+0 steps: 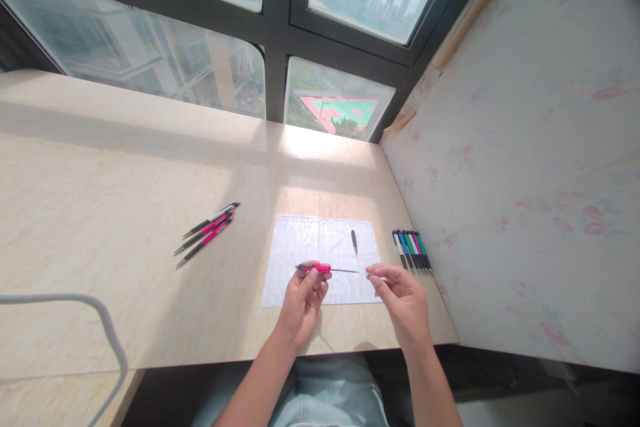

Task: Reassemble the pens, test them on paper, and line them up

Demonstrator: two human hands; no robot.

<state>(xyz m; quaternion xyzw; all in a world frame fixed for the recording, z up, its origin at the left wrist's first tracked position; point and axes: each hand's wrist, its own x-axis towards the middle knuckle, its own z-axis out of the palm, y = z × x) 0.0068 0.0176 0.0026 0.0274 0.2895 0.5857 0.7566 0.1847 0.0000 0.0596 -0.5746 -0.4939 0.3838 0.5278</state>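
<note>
My left hand [303,300] is closed around the pink upper barrel of a ballpoint pen [320,268]. A thin refill [345,271] sticks out of this barrel to the right. Just past the refill's tip, my right hand [403,300] has its thumb and forefinger pinched together; something tiny and pale shows at the fingertips, too small to name. Both hands are above the near part of a white sheet of paper [295,240]. On the sheet, beyond the right hand, lies a dark tapered pen grip section [355,241], apart from the barrel.
Three pens [205,235], pink and white with dark grips, lie to the left on the table [100,213]. Several pens in mixed colours [411,250] line up side by side near the wall [525,180] at right. A grey cable [107,327] arches at the lower left. Windows are behind.
</note>
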